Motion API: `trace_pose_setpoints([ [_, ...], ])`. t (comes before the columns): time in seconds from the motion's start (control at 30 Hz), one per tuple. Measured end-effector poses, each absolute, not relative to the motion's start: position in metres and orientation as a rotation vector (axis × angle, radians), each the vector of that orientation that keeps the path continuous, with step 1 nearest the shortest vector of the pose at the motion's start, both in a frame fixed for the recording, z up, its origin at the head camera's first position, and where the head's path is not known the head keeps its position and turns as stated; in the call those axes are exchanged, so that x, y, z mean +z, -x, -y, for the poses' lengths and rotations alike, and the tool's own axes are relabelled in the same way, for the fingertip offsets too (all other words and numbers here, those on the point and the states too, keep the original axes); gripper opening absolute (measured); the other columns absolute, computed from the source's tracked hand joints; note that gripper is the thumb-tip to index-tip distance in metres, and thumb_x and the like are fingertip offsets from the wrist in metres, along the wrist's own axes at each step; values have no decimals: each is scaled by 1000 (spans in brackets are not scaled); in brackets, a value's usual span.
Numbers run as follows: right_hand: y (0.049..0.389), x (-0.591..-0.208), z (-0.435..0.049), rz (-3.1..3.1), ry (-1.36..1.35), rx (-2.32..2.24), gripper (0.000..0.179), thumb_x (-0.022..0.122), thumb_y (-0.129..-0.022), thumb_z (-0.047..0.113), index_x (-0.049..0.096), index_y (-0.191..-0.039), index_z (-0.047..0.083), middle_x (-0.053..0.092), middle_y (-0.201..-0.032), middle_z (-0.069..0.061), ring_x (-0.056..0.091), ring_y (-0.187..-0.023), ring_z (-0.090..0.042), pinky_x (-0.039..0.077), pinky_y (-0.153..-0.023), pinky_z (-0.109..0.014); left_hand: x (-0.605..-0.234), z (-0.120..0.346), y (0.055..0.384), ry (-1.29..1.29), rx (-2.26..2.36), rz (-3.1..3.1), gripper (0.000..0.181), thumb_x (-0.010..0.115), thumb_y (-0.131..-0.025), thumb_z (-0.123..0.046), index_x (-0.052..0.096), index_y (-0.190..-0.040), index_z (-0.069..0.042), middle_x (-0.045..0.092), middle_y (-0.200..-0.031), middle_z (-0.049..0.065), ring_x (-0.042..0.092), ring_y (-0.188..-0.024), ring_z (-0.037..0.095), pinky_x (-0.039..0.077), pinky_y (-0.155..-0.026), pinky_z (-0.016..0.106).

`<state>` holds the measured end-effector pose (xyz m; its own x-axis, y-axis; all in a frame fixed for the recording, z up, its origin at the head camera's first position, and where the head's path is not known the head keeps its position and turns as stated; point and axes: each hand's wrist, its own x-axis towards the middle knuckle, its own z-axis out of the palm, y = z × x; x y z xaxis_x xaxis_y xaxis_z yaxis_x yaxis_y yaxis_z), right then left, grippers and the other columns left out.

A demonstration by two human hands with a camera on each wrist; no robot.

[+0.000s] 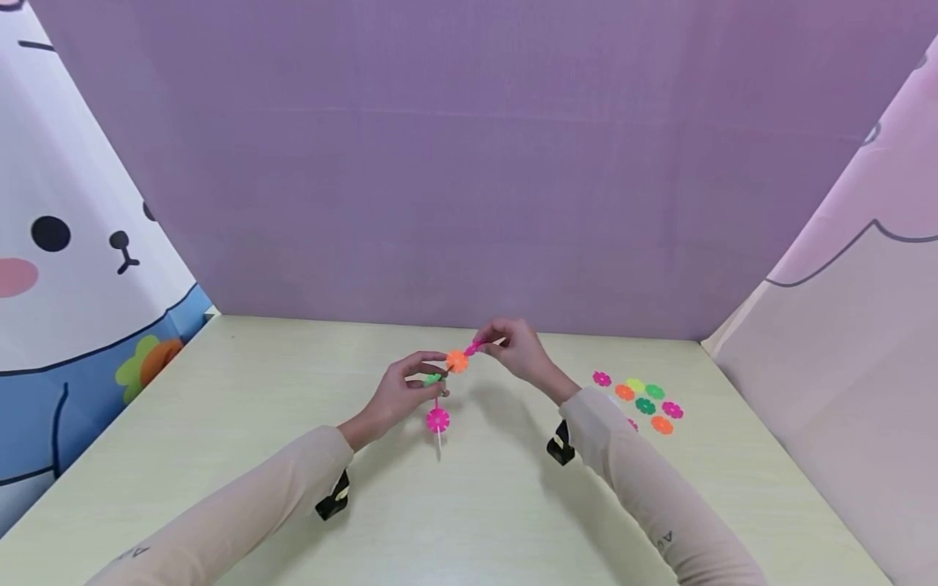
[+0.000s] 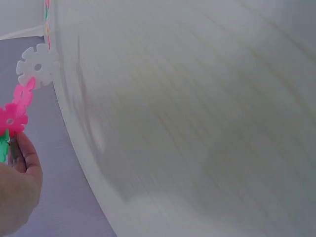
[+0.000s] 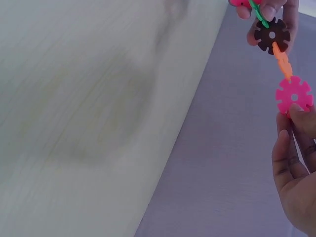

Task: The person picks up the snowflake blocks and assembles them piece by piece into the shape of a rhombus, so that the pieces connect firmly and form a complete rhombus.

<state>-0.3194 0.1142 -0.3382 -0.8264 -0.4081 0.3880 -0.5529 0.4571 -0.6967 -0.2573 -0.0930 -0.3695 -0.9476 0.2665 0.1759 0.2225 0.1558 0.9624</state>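
Note:
Notched plastic interlocking discs are joined slot to slot in a chain held above the table. My left hand (image 1: pixel 401 392) pinches the chain around its green disc (image 3: pixel 257 11) and dark brown disc (image 3: pixel 272 35). Beyond it, an orange disc (image 1: pixel 457 361) links to a pink disc (image 3: pixel 294 94), which my right hand (image 1: pixel 516 350) pinches at its outer edge. From the left hand's other side hang another pink disc (image 1: pixel 437 420), an edge-on pink one (image 2: pixel 22 97) and a white disc (image 2: pixel 38 66) at the end.
Several loose discs in orange, green, yellow and pink, among them a dark green disc (image 1: pixel 646 405), lie on the pale wooden table (image 1: pixel 469 521) beyond my right forearm. A purple cloth wall (image 1: pixel 469 163) rises behind the table, with printed curtains at both sides.

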Motion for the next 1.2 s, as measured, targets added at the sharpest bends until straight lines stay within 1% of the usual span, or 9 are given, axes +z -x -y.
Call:
trace_pose_setpoints([
  [0.23, 320, -338, -113, 2524, -895, 1284, 4, 66, -80, -1, 67, -83, 0, 69, -84, -11, 65, -80, -21, 51, -60, -22, -370, 92, 258, -507, 1949, -2369, 39, 60, -84, -2, 54, -122, -5, 60, -112, 23, 66, -88, 34, 50, -74, 22],
  [0.37, 320, -338, -114, 2526, -898, 1261, 5, 66, -80, -1, 68, -83, 2, 69, -84, -9, 65, -80, -19, 51, -60, -22, -370, 91, 258, -501, 1966, -2362, 38, 61, -84, -3, 54, -122, -5, 60, -111, 22, 66, -86, 36, 51, -73, 22],
  [0.43, 320, -339, -114, 2525, -900, 1246, 5, 67, -80, 0, 68, -83, 3, 69, -84, -9, 65, -80, -19, 51, -60, -23, -371, 90, 259, -488, 1983, -2360, 37, 61, -84, -3, 54, -121, -4, 59, -111, 24, 66, -85, 37, 52, -73, 23],
  [0.53, 320, -339, -113, 2527, -904, 1228, 5, 67, -80, 1, 68, -82, 4, 69, -84, -8, 65, -80, -18, 50, -60, -23, -380, 90, 266, -474, 2006, -2384, 35, 64, -84, -7, 57, -118, -7, 59, -110, 24, 68, -80, 32, 52, -70, 23],
  [0.67, 319, -338, -113, 2529, -923, 1210, 4, 67, -80, 2, 69, -82, 4, 69, -84, -7, 65, -79, -17, 50, -60, -23, -388, 90, 272, -464, 1993, -2463, 33, 67, -83, -13, 59, -114, -12, 63, -105, 17, 69, -73, 23, 50, -68, 23],
  [0.77, 318, -339, -112, 2519, -952, 1194, 4, 67, -80, 2, 69, -81, 5, 69, -83, -5, 65, -77, -15, 50, -59, -24, -379, 88, 265, -463, 1978, -2493, 33, 67, -83, -12, 59, -115, -10, 64, -104, 14, 69, -73, 27, 48, -67, 24],
  [0.9, 318, -340, -111, 2505, -994, 1156, 6, 67, -80, 1, 69, -80, 7, 69, -81, -4, 64, -75, -13, 50, -59, -28, -367, 87, 256, -486, 1981, -2502, 33, 65, -83, -8, 59, -116, -4, 63, -106, 17, 67, -76, 35, 49, -63, 23],
  [1.03, 318, -340, -111, 2490, -1018, 1148, 5, 66, -80, 1, 69, -80, 6, 70, -81, -5, 65, -75, -14, 51, -60, -31, -366, 87, 256, -513, 1982, -2529, 33, 65, -83, -6, 59, -115, -3, 64, -105, 18, 67, -76, 36, 47, -55, 22],
  [1.2, 318, -341, -111, 2477, -1037, 1170, 6, 66, -80, 0, 68, -81, 6, 70, -81, -5, 64, -74, -14, 53, -61, -30, -369, 87, 257, -515, 1979, -2554, 32, 65, -83, -6, 60, -113, -3, 65, -103, 18, 67, -75, 35, 46, -54, 22],
])
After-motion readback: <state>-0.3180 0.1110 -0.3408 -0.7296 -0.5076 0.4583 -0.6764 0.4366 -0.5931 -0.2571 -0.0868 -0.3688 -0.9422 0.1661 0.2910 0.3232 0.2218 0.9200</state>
